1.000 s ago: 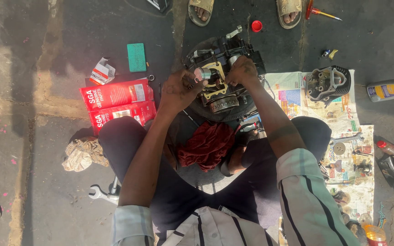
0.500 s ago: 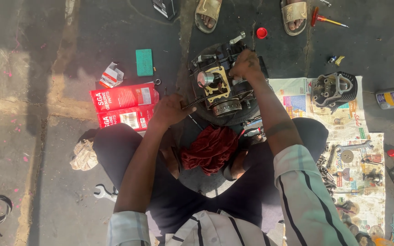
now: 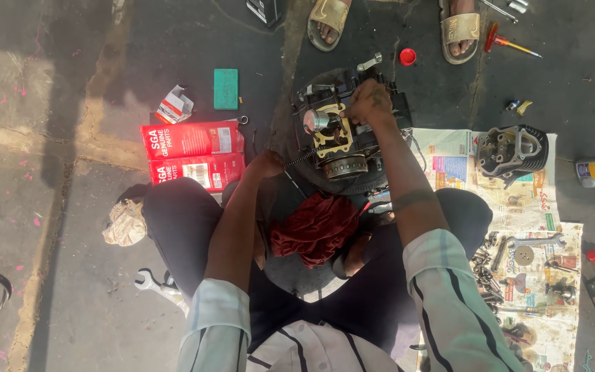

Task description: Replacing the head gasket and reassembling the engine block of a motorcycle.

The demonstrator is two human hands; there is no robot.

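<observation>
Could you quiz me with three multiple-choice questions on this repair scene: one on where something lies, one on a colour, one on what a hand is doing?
1. Where does the finned cylinder part lie?
A. On the newspaper at the person's right
B. On the red boxes
C. In the person's lap

2. What colour is the cloth in the person's lap?
A. Green
B. Dark red
C. White

3. What is the right hand doing?
A. Hanging free in the air
B. Holding a spanner
C. Resting on top of the engine

Answers:
1. A: the finned cylinder part sits on the newspaper, away from the red boxes.
2. B: the cloth is dark red.
3. C: the right hand rests on the engine; the left hand is beside it, lower down.
</observation>
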